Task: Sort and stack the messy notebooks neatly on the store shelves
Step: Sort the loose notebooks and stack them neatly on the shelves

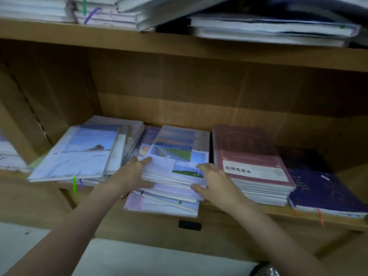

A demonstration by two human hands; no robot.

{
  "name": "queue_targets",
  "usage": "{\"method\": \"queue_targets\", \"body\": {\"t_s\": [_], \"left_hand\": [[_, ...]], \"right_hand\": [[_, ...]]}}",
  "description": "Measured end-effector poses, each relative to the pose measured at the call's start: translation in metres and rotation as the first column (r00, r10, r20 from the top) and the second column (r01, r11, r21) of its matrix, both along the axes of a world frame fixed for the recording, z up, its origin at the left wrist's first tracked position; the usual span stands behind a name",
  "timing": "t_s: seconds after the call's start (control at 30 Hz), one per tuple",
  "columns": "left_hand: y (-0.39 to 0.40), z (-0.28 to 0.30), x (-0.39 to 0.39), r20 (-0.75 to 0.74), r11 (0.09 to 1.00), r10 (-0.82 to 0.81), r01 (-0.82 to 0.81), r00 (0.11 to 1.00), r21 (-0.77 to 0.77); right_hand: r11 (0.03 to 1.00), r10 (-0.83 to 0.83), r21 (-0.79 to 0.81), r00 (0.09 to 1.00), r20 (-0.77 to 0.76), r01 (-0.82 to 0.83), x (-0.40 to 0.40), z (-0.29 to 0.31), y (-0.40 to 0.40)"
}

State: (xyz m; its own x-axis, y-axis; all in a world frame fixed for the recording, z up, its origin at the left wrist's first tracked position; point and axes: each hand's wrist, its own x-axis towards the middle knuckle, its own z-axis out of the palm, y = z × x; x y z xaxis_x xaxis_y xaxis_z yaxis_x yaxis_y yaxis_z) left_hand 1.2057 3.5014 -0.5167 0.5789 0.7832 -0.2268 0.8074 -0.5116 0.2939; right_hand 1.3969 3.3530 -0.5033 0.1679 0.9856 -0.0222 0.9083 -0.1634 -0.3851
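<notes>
Head view: hands (173, 176) at photo-cover stack (175, 156), red notebook label (253, 172) unreadable.

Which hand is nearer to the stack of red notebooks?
Right. The right hand grips the middle stack's right edge, just beside the red notebooks. The left hand holds that stack's left edge, farther away.

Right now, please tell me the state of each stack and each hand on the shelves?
Middle stack: uneven, lower notebooks sticking out over the shelf edge.
Left stack: skewed, overhanging the edge.
Red stack: fairly neat, flat.
Dark blue stack: flat, low.
Upper shelf piles: messy, some slanted.
Left hand: gripping the middle stack's left side.
Right hand: gripping its right side.
</notes>
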Motion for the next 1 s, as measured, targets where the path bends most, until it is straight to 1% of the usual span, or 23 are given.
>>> {"method": "queue_targets", "body": {"t_s": [0.07, 0.13, 0.2, 0.3, 0.43, 0.6, 0.73, 0.8, 0.87, 0.93, 0.97, 1.0], "left_hand": [[0.002, -0.001, 0.002, 0.053, 1.000, 0.014, -0.013, 0.998, -0.019], [0.000, -0.003, 0.002, 0.092, 1.000, 0.017, -0.018, 0.996, 0.006], [-0.003, -0.006, 0.000, 0.132, 0.998, 0.027, -0.034, 0.991, 0.046], [-0.009, -0.011, -0.004, 0.197, 0.997, 0.044, -0.056, 0.980, 0.058], [-0.026, -0.014, -0.009, 0.248, 0.994, 0.042, -0.064, 0.968, 0.084], [-0.042, -0.015, -0.015, 0.213, 0.987, -0.011, -0.023, 0.977, 0.158], [-0.046, -0.007, -0.030, 0.305, 0.991, 0.030, -0.067, 0.952, 0.112], [-0.045, -0.007, -0.039, 0.341, 0.995, 0.057, -0.081, 0.938, 0.059], [-0.046, -0.010, -0.046, 0.436, 0.989, 0.142, -0.143, 0.889, -0.031], [-0.048, -0.013, -0.047, 0.544, 0.958, 0.286, -0.243, 0.789, -0.151], [-0.049, -0.013, -0.046, 0.580, 0.934, 0.357, -0.287, 0.732, -0.213], [-0.051, -0.013, -0.044, 0.600, 0.911, 0.412, -0.317, 0.686, -0.262]], "right_hand": [[0.992, -0.046, -0.120, 0.999, 0.010, 0.047, -0.009, -0.007, 0.011], [0.966, -0.094, -0.242, 0.995, -0.018, 0.086, -0.012, -0.011, 0.022], [0.944, -0.127, -0.313, 0.990, -0.068, 0.100, -0.010, -0.014, 0.032], [0.941, -0.167, -0.318, 0.975, -0.150, 0.112, -0.004, -0.015, 0.039], [0.942, -0.187, -0.316, 0.962, -0.200, 0.117, -0.003, -0.015, 0.040], [0.938, -0.230, -0.304, 0.954, -0.194, 0.165, -0.014, -0.020, 0.032], [0.951, -0.237, -0.253, 0.944, -0.231, 0.176, -0.019, -0.015, 0.017], [0.957, -0.237, -0.226, 0.937, -0.258, 0.181, -0.017, -0.011, 0.011], [0.954, -0.267, -0.201, 0.932, -0.245, 0.221, -0.016, -0.006, 0.005], [0.947, -0.313, -0.146, 0.923, -0.222, 0.286, -0.018, 0.003, 0.004], [0.938, -0.346, -0.098, 0.908, -0.235, 0.332, -0.018, 0.009, 0.005], [0.920, -0.387, -0.054, 0.876, -0.288, 0.388, -0.017, 0.014, 0.008]]}}
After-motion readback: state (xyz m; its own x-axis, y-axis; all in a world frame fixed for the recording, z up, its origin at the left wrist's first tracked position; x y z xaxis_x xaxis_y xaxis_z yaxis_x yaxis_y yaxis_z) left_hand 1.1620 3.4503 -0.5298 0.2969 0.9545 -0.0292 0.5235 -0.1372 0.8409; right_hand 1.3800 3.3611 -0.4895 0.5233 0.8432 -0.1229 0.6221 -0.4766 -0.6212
